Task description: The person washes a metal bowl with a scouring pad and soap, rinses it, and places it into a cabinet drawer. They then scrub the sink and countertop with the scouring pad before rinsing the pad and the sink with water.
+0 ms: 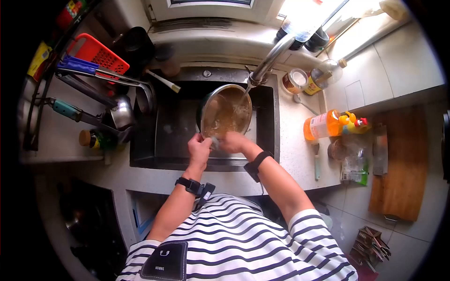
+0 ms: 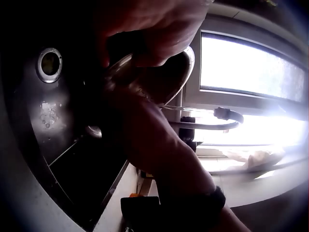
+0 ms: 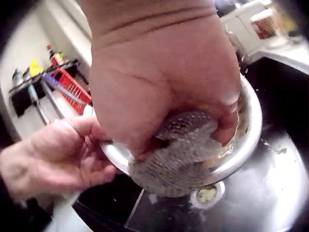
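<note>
Left hand (image 1: 200, 148) grips bowl rim (image 3: 254, 135), sink (image 1: 176, 126) roomier leftward

striped shirt (image 1: 234, 239), black wrist straps (image 1: 190, 185)

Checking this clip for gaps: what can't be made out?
- Right hand, right wrist view: most fingers hidden by its palm and the grey mesh scrubber.
- Left hand, left wrist view: cut by top edge.
- Pot, head view: floor blurred by brownish water.
- Orange bottle, head view: label text too small.
</note>
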Tool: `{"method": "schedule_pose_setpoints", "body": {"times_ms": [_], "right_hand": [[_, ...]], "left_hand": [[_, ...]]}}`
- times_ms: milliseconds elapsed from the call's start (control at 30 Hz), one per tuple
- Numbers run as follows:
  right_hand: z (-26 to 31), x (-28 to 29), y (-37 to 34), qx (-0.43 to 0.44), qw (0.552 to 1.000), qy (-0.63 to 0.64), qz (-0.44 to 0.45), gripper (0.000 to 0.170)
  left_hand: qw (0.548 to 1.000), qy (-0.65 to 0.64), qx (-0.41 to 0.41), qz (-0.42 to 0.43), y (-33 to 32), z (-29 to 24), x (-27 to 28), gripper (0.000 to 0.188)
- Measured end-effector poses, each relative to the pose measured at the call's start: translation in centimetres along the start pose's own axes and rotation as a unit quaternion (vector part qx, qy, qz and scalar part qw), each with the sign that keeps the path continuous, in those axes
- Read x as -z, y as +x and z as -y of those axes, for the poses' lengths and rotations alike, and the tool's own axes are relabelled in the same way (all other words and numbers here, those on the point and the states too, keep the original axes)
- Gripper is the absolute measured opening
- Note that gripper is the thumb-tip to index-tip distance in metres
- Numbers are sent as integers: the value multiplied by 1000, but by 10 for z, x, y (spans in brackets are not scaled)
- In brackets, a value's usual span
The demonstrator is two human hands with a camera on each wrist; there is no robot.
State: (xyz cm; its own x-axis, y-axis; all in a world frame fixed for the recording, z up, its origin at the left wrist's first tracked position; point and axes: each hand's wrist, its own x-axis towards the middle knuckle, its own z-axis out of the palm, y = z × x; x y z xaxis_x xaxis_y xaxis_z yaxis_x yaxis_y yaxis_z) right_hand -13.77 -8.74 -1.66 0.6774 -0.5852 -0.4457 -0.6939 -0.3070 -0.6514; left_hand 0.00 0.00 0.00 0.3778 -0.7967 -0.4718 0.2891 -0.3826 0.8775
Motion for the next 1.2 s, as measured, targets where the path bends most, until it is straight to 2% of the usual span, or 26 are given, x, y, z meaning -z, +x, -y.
{"method": "schedule_pose_setpoints", "body": {"times_ms": [67, 100, 167, 200, 233, 300, 400, 433, 500, 600, 667, 700, 800, 900, 967, 1000, 1100, 1133, 1200], "right_hand": [[7, -3, 5, -26, 967, 251, 28, 40], [-1, 3, 16, 5, 991, 135, 12, 37], [-12, 0, 18, 53, 995, -89, -1, 33], [1, 12, -3, -18, 979, -202, -2, 27], [-7, 14, -7, -42, 944, -328, -19, 27], [-26, 16, -10, -42, 907, -407, -100, 25], [-25, -2, -7, -106, 943, -313, -48, 29], [-21, -8, -3, -86, 977, -196, -8, 30], [-9, -17, 4, -46, 996, 46, 66, 32], [7, -18, -3, 36, 988, 140, 53, 37], [16, -9, -22, -65, 992, -87, 66, 37], [14, -3, -30, -114, 970, -201, 70, 37], [-14, -5, -39, -75, 943, -321, -41, 38], [10, -7, -32, -137, 981, -98, 95, 41], [16, -24, -24, -81, 984, 148, 58, 45], [16, -31, -23, -50, 961, 269, 37, 47], [37, -13, -53, 13, 983, 180, 18, 54], [23, -19, -56, 84, 994, 66, -20, 45], [15, -18, -69, 74, 989, -126, -28, 39]], "left_hand": [[1000, -29, 5, 0, -7, -7, 1, 13], [1000, -18, -13, 4, 4, -7, -1, 12], [1000, 9, -21, 4, 5, -2, 7, 10], [1000, 14, -19, 6, 2, -2, 9, 8], [1000, 23, -19, 8, 1, -5, 14, 7], [1000, 21, -16, 8, -2, -8, 10, 6], [1000, 26, -14, -2, -2, -7, 4, 8], [999, 42, -14, 0, -1, -3, 5, 8], [998, 56, -26, -3, 4, 6, 5, 10], [997, 62, -33, -23, 8, 19, 10, 11], [996, 76, -13, -37, 10, 14, 21, 13], [994, 107, -18, -33, 12, 13, 25, 13], [981, 191, -10, -31, 8, 11, 28, 16], [966, 246, -51, -64, 4, 0, 18, 19], [958, 262, -80, -82, 5, -5, 14, 20], [954, 270, -96, -92, 7, -7, 13, 21], [954, 282, -57, -81, 16, -15, 23, 20], [962, 261, -35, -67, 18, -18, 25, 20], [968, 248, -8, -41, 23, -21, 28, 19]]}}
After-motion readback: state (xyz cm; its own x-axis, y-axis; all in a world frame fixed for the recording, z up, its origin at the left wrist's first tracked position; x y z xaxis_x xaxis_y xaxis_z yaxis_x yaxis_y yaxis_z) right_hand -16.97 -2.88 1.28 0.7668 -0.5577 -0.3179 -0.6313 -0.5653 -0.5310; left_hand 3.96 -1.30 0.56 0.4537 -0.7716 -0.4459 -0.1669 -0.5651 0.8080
